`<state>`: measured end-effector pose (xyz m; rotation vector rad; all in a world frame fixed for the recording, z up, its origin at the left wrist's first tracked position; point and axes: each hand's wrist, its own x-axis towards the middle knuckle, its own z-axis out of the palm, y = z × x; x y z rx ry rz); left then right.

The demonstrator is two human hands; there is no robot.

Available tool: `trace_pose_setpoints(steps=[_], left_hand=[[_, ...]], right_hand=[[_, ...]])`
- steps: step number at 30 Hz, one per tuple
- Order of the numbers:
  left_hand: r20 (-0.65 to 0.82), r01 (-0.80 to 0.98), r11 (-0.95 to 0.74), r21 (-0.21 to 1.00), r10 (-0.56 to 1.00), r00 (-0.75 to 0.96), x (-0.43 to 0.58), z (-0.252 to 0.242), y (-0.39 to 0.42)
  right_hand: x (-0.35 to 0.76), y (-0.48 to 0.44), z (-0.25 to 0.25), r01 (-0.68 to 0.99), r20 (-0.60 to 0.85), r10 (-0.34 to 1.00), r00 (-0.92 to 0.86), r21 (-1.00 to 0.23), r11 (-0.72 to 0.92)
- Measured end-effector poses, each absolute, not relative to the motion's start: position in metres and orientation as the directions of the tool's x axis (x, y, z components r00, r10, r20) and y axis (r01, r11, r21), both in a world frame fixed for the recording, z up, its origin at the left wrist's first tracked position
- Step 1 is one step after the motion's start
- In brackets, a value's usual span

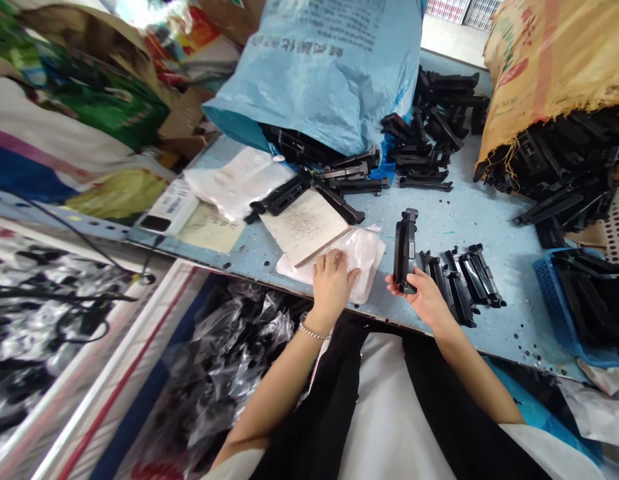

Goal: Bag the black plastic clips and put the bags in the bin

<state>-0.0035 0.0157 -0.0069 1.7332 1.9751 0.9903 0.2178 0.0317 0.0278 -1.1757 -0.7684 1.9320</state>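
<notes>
Two hands at the near edge of the desk (pixel 489 220). Right hand (pixel 426 298) grips the near end of a black plastic part (pixel 406 250) — long axis runs straight away from the person, far tip pointing at the sacks, near end close to the desk edge. Part is a narrow matte bar, stepped at the far tip. Left hand (pixel 332 283) lies palm-down, unclenched, on a clear bag (pixel 363 257). Row of like parts (pixel 464 280) just right of the grip; bare desk beyond the tip. Farther: blue sack (pixel 329 67), brown sack (pixel 554 60) — both spilling black parts.
</notes>
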Motion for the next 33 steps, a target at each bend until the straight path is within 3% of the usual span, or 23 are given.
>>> trace_pose_setpoints(steps=[3, 7, 10, 14, 18, 21, 28, 33], left_hand=[[0.137, 0.674, 0.036, 0.738, 0.97, -0.201, -0.008, -0.012, 0.019], [-0.054, 0.332, 0.166, 0.929, 0.945, -0.323, -0.026, -0.01, 0.027], [-0.085, 0.162, 0.129, 0.978, 0.964, -0.253, -0.028, 0.003, 0.018], [-0.017, 0.189, 0.008, 0.982, 0.999, 0.049, -0.009, 0.015, -0.005], [0.157, 0.524, -0.021, 0.851, 0.964, -0.216, 0.008, 0.002, -0.007], [0.233, 0.686, -0.022, 0.727, 0.948, -0.215, 0.01, -0.012, 0.007], [-0.098, 0.287, 0.183, 0.94, 0.953, -0.287, -0.02, -0.008, 0.025], [-0.12, 0.164, 0.157, 0.974, 0.97, -0.213, -0.026, 0.001, 0.028]], right_hand=[[0.215, 0.032, 0.028, -0.287, -0.471, 0.82, -0.325, -0.777, -0.56], [0.215, 0.031, 0.029, -0.292, -0.47, 0.812, -0.347, -0.769, -0.569], [0.214, 0.032, 0.028, -0.32, -0.473, 0.803, -0.363, -0.746, -0.584], [0.21, 0.034, 0.027, -0.312, -0.483, 0.798, -0.36, -0.744, -0.591], [0.208, 0.037, 0.026, -0.339, -0.448, 0.817, -0.364, -0.753, -0.564], [0.207, 0.039, 0.024, -0.366, -0.442, 0.818, -0.368, -0.74, -0.564], [0.201, 0.044, 0.029, -0.361, -0.422, 0.805, -0.417, -0.737, -0.572], [0.186, 0.049, 0.038, -0.322, -0.401, 0.749, -0.528, -0.722, -0.613]])
